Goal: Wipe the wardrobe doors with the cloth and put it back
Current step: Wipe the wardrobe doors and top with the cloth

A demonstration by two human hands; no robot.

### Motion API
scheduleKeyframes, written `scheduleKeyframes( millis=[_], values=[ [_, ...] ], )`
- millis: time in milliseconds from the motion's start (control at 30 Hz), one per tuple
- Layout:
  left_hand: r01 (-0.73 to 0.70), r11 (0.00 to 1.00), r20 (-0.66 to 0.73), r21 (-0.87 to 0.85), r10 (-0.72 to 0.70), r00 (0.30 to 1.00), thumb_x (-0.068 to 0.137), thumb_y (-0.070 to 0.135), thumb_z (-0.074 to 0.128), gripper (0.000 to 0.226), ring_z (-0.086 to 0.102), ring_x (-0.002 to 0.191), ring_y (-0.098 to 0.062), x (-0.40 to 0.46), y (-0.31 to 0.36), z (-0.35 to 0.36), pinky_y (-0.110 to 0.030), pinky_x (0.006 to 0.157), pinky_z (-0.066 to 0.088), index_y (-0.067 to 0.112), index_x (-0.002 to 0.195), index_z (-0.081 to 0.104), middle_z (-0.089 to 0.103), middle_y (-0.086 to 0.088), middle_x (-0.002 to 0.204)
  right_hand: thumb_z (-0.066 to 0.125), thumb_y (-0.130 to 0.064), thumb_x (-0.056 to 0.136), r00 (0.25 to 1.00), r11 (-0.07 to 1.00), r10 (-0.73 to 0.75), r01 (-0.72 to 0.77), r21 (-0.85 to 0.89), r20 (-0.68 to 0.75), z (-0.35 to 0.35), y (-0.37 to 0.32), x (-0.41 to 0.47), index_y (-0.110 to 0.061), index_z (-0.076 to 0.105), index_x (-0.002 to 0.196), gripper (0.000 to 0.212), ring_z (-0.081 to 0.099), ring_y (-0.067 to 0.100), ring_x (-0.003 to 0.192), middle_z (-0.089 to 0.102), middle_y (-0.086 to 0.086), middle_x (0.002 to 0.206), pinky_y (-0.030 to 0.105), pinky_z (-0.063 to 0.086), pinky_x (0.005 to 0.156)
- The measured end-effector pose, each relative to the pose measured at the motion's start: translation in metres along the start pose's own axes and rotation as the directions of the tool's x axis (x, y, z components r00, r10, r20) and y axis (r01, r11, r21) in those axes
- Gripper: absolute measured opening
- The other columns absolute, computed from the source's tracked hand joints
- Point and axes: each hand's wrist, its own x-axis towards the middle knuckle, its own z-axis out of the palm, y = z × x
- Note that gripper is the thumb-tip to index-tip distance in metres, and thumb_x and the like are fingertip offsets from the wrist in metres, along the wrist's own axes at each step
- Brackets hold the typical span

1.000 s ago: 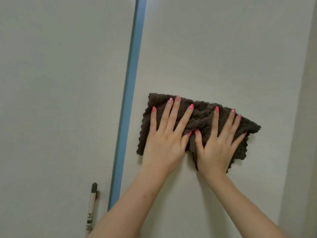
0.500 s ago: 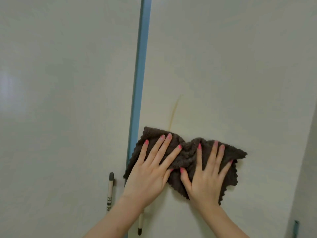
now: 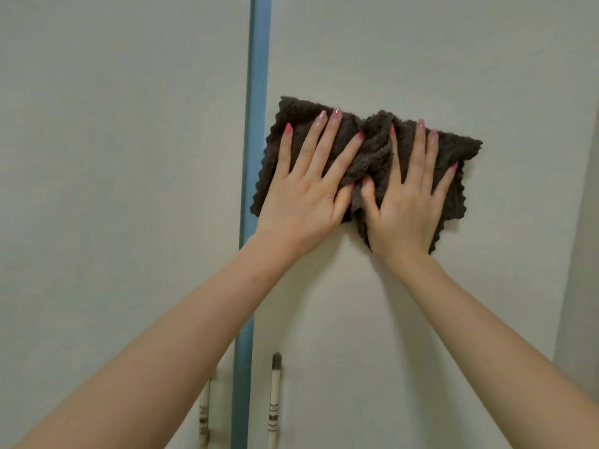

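A dark brown cloth [image 3: 372, 147] with wavy edges is pressed flat against the right wardrobe door [image 3: 405, 53]. My left hand [image 3: 308, 186] lies on the cloth's left half, fingers spread. My right hand [image 3: 408, 196] lies on its right half, fingers spread too. The cloth bunches up between my thumbs. Its left edge reaches the blue strip [image 3: 256, 124] between the doors. The left wardrobe door [image 3: 113, 157] is pale and bare.
Two slim cream door handles with dark tips hang low, the right handle [image 3: 275, 396] beside the blue strip and the left handle [image 3: 205, 409] partly behind my left forearm. A wall or side panel [image 3: 583, 254] borders the right door.
Both hands have slid the cloth up the right door from its lower position half a second ago. The yellowish streak seen above the cloth then is no longer visible.
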Motion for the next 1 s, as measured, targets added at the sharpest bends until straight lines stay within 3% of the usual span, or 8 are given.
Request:
scheduleKeyframes(
  millis=[133,300,467,600,767,833,933,1000],
  values=[
    [0.068,0.995,0.001,-0.069,-0.068,0.998,0.095,0.036,0.031,0.059,0.005,0.147,-0.027,0.000,0.018,-0.001,-0.051,0.116,-0.005,0.022,0.151,0.019,0.009,-0.014,0.159,0.026,-0.039,0.094,0.998,0.998,0.052,-0.051,0.029,-0.033,0.001,0.005,-0.009,-0.017,0.019,0.151,0.061,0.008,0.028,0.147,0.013,0.014,0.159,0.055,0.003,0.117],
    [-0.028,0.985,0.084,-0.168,0.043,0.996,0.093,0.036,0.031,0.060,0.005,0.147,-0.027,-0.049,0.071,0.009,-0.052,0.117,-0.003,0.022,0.150,0.022,0.011,-0.013,0.158,0.029,-0.031,0.094,0.973,0.974,0.216,-0.208,0.093,-0.080,0.011,0.032,-0.098,-0.015,0.010,0.152,0.063,0.008,0.027,0.147,0.015,0.017,0.158,0.054,0.005,0.116],
    [-0.172,0.964,0.286,-0.201,0.226,0.931,0.084,0.041,0.039,0.061,0.023,0.142,-0.024,-0.157,0.154,0.030,-0.049,0.113,0.007,0.024,0.143,0.041,0.032,-0.008,0.152,0.032,-0.030,0.084,0.945,0.959,0.281,-0.270,-0.091,0.165,0.000,0.085,-0.251,-0.018,-0.006,0.152,0.079,0.019,0.037,0.139,0.020,0.022,0.151,0.059,0.022,0.106],
    [-0.015,0.960,0.444,-0.278,0.142,0.885,0.073,0.045,0.047,0.066,0.030,0.136,-0.021,-0.179,0.213,0.039,-0.048,0.112,0.005,0.027,0.137,0.049,0.042,-0.006,0.146,0.034,-0.033,0.076,0.900,0.939,0.328,-0.276,-0.206,0.287,-0.014,0.129,-0.270,-0.020,-0.007,0.151,0.087,0.017,0.035,0.140,0.027,0.027,0.145,0.067,0.041,0.091],
    [0.056,0.942,0.294,-0.331,0.047,0.955,0.082,0.044,0.045,0.064,0.025,0.140,-0.020,-0.121,0.235,0.051,-0.048,0.114,0.004,0.026,0.143,0.041,0.026,-0.008,0.152,0.035,-0.033,0.081,0.900,0.936,0.347,-0.351,-0.031,0.263,-0.017,0.170,-0.201,-0.012,0.012,0.148,0.074,0.016,0.044,0.135,0.026,0.041,0.143,0.078,0.025,0.094],
    [0.046,0.950,0.192,-0.310,0.015,0.981,0.083,0.042,0.045,0.063,0.022,0.143,-0.020,-0.081,0.229,0.053,-0.048,0.115,0.004,0.027,0.144,0.038,0.024,-0.008,0.154,0.032,-0.039,0.088,0.928,0.955,0.283,-0.296,0.018,0.244,-0.020,0.182,-0.160,-0.005,0.019,0.146,0.069,0.013,0.047,0.138,0.021,0.039,0.147,0.077,0.021,0.099],
    [0.065,0.969,0.075,-0.240,-0.048,0.996,0.084,0.042,0.045,0.064,0.021,0.144,-0.021,-0.023,0.206,0.049,-0.049,0.116,0.005,0.027,0.146,0.035,0.027,-0.008,0.154,0.017,-0.059,0.093,0.965,0.985,0.158,-0.169,0.038,0.210,-0.023,0.188,-0.091,-0.009,0.018,0.148,0.074,0.007,0.046,0.142,0.012,0.031,0.153,0.070,0.011,0.107],
    [0.118,0.968,0.028,-0.220,-0.114,0.993,0.085,0.041,0.045,0.066,0.020,0.144,-0.020,0.002,0.185,0.043,-0.049,0.117,0.003,0.026,0.148,0.031,0.027,-0.008,0.155,0.025,-0.059,0.089,0.980,0.994,0.092,-0.102,0.048,0.178,-0.024,0.180,-0.048,-0.015,0.017,0.148,0.074,0.003,0.044,0.144,0.008,0.028,0.155,0.069,0.007,0.107]
  ],
)
